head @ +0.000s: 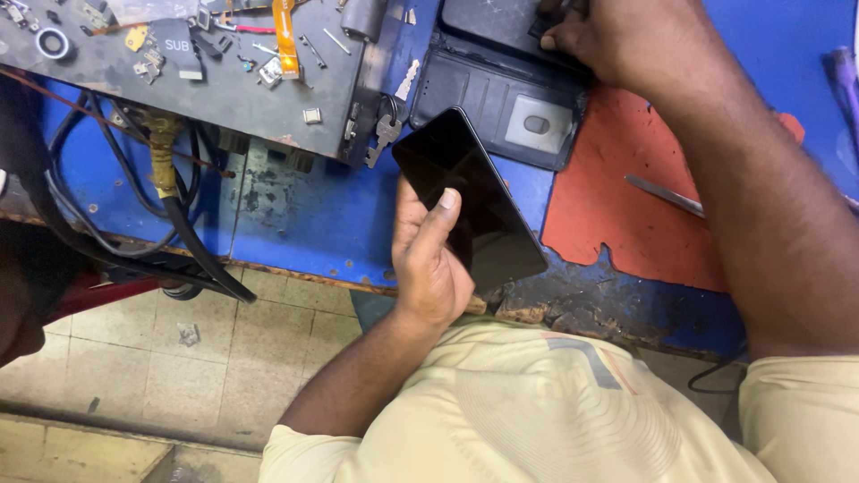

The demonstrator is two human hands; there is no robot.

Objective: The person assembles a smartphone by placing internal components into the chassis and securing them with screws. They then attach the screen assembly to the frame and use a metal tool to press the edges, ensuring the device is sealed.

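Fingers of the left hand (429, 255) are wrapped around one black phone (470, 206), thumb laid across its glass, held over the near edge of the blue bench (304, 215), while the right hand (599, 36) is pressed, fingers curled, on one open dark wallet case (506, 107) just beyond the phone. Should that one-handed grip loosen, the phone could well slip past the edge to the tiled floor (224, 358). Also counted: one metal tool (662, 195) right of the phone.

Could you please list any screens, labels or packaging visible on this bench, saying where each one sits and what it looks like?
Phone screen: held in the left hand over the blue bench edge; a dark, unlit rectangle.
Grey tag: on the grey tray at upper left; small, with pale lettering.
Wallet case: open above the phone, black, with a grey square patch; the right hand rests on its upper flap.
No packaging shows.
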